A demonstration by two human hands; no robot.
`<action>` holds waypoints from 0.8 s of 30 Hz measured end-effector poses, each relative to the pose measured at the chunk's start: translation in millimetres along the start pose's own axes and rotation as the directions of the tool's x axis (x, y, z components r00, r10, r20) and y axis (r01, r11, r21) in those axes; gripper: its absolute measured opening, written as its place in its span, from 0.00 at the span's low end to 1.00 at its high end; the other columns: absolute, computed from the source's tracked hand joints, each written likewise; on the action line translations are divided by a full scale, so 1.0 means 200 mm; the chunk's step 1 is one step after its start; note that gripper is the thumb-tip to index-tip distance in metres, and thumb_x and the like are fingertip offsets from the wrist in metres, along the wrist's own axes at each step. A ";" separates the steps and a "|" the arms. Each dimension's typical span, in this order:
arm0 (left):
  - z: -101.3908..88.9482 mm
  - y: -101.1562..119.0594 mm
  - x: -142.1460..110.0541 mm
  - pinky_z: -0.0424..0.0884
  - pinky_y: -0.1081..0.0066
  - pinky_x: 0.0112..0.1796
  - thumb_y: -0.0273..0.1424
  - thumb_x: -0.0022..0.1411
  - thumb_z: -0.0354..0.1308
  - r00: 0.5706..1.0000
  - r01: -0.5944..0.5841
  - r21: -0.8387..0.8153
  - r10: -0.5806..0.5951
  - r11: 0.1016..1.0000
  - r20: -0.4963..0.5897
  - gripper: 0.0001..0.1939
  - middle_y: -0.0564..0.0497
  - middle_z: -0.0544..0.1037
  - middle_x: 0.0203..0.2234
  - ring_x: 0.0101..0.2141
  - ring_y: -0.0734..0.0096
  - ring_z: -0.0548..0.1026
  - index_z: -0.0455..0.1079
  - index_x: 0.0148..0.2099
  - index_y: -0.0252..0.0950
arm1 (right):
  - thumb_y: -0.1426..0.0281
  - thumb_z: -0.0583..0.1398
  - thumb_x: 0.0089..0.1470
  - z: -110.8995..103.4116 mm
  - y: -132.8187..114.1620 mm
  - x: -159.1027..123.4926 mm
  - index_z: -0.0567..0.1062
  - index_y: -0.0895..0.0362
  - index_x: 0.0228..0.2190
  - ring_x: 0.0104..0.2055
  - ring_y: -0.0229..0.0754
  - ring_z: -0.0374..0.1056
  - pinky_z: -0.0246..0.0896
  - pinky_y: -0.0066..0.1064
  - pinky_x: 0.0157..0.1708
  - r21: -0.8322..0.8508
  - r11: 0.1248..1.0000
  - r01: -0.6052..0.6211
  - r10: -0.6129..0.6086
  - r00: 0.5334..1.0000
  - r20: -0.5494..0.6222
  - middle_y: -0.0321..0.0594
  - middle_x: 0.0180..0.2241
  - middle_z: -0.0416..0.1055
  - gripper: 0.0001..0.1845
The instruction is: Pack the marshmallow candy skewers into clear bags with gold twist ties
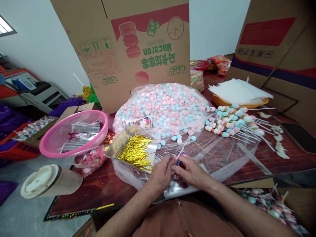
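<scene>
Close to my body, my left hand (161,171) and my right hand (192,170) meet with fingers closed on a wrapped candy stick. Its colourful printed wrapper (181,154) and a thin white stick show above the fingers; the rest is hidden by my hands. Silvery wrapping (176,186) lies just below them. Left of my hands, an open box holds gold twist ties (135,152). Beyond them spreads a large clear bag of pink, blue and white round candies (170,105), with a few loose candies (179,138) in front.
Candy skewers (229,121) are piled at the right, before a basket of white sticks (242,92). A pink basket (106,128) holds flat wrappers. A lidded cup (66,181) stands at the left edge. Large cartons (118,82) rise behind. Wrapped skewers (269,204) fill a box at lower right.
</scene>
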State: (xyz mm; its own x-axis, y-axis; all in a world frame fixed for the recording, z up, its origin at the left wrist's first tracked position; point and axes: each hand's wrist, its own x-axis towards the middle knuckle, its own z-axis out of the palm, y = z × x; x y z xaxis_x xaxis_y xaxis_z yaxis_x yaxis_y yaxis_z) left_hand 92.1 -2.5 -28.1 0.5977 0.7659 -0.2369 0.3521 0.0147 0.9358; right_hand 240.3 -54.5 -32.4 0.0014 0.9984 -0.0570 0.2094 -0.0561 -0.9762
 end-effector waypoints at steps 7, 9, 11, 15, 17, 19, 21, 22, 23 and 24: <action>-0.06 0.02 -0.07 0.58 0.78 0.20 0.44 0.59 0.47 0.947 0.173 -0.177 -0.114 0.969 0.299 0.17 0.55 0.68 0.23 0.22 0.77 0.65 0.62 0.41 0.35 | 0.62 0.49 0.56 0.12 -0.03 -0.01 0.65 0.55 0.26 0.16 0.35 0.58 0.52 0.25 0.16 -0.077 0.996 -0.034 0.032 0.999 -0.026 0.31 0.16 0.63 0.13; -0.09 0.03 -0.07 0.59 0.77 0.22 0.42 0.57 0.50 0.947 0.123 -0.056 -0.100 0.991 0.305 0.14 0.56 0.67 0.22 0.22 0.77 0.63 0.64 0.37 0.35 | 0.68 0.49 0.54 0.13 -0.03 0.00 0.65 0.56 0.22 0.20 0.36 0.60 0.53 0.26 0.20 -0.318 0.944 0.081 -0.121 0.987 -0.106 0.34 0.18 0.64 0.11; -0.12 0.05 -0.06 0.60 0.76 0.24 0.39 0.56 0.52 0.959 0.068 0.050 -0.079 0.996 0.272 0.11 0.57 0.66 0.21 0.23 0.76 0.63 0.64 0.35 0.36 | 0.72 0.49 0.52 0.13 -0.05 0.02 0.65 0.56 0.21 0.22 0.37 0.61 0.54 0.27 0.23 -0.506 0.850 0.145 -0.248 0.958 -0.142 0.35 0.19 0.66 0.11; -0.17 0.06 -0.04 0.60 0.76 0.23 0.36 0.56 0.50 0.935 0.152 0.003 -0.145 0.988 0.323 0.09 0.57 0.66 0.21 0.22 0.76 0.62 0.65 0.34 0.36 | 0.74 0.50 0.53 0.08 -0.12 0.08 0.68 0.57 0.25 0.23 0.36 0.63 0.57 0.26 0.24 -0.636 0.730 0.251 -0.483 0.847 -0.221 0.36 0.21 0.68 0.09; -0.17 0.05 -0.04 0.58 0.77 0.19 0.37 0.55 0.49 0.892 0.308 -0.110 -0.247 0.945 0.379 0.10 0.57 0.66 0.20 0.18 0.77 0.61 0.65 0.33 0.36 | 0.76 0.49 0.54 0.04 -0.15 0.10 0.70 0.58 0.34 0.32 0.40 0.68 0.61 0.29 0.32 -0.707 0.586 0.395 -0.642 0.759 -0.108 0.41 0.29 0.73 0.11; -0.16 0.05 -0.05 0.56 0.77 0.16 0.37 0.54 0.49 0.873 0.367 -0.182 -0.271 0.912 0.405 0.10 0.55 0.67 0.18 0.16 0.77 0.61 0.65 0.30 0.36 | 0.77 0.49 0.54 0.01 -0.15 0.09 0.69 0.60 0.43 0.46 0.46 0.65 0.59 0.38 0.44 -0.753 0.317 0.576 -0.702 0.677 0.222 0.47 0.41 0.72 0.16; -0.16 0.05 -0.06 0.57 0.77 0.17 0.37 0.53 0.49 0.873 0.330 -0.200 -0.218 0.923 0.436 0.11 0.54 0.68 0.17 0.16 0.76 0.62 0.65 0.25 0.36 | 0.78 0.49 0.54 0.01 -0.13 0.08 0.67 0.61 0.46 0.51 0.50 0.60 0.51 0.48 0.51 -0.718 0.092 0.690 -0.612 0.608 0.506 0.49 0.46 0.70 0.18; -0.16 0.05 -0.06 0.57 0.77 0.17 0.37 0.53 0.49 0.863 0.319 -0.199 -0.197 0.927 0.465 0.11 0.54 0.68 0.17 0.16 0.76 0.63 0.65 0.24 0.36 | 0.79 0.49 0.54 0.02 -0.10 0.07 0.68 0.62 0.46 0.50 0.50 0.61 0.48 0.50 0.52 -0.708 0.031 0.705 -0.561 0.599 0.572 0.49 0.44 0.71 0.18; -0.16 0.05 -0.06 0.58 0.76 0.17 0.36 0.53 0.50 0.847 0.316 -0.180 -0.191 0.932 0.496 0.10 0.54 0.68 0.16 0.16 0.75 0.63 0.66 0.25 0.36 | 0.79 0.50 0.53 0.02 -0.08 0.06 0.69 0.62 0.43 0.46 0.49 0.63 0.46 0.52 0.53 -0.706 0.001 0.708 -0.517 0.605 0.606 0.48 0.40 0.72 0.16; -0.16 0.05 -0.06 0.58 0.76 0.18 0.34 0.52 0.50 0.832 0.307 -0.134 -0.197 0.942 0.518 0.09 0.55 0.67 0.15 0.16 0.75 0.63 0.66 0.25 0.37 | 0.80 0.50 0.52 0.03 -0.06 0.05 0.71 0.62 0.40 0.42 0.48 0.65 0.46 0.52 0.53 -0.708 -0.004 0.707 -0.474 0.622 0.623 0.46 0.35 0.73 0.15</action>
State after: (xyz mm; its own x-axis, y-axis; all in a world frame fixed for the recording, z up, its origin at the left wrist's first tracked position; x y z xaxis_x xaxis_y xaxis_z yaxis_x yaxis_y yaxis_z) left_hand 65.5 9.0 -6.7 0.8011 0.3018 -0.5169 0.4184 0.3352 0.8441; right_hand 232.7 -44.5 -21.8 -0.7080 0.6406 0.2973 0.6921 0.7131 0.1115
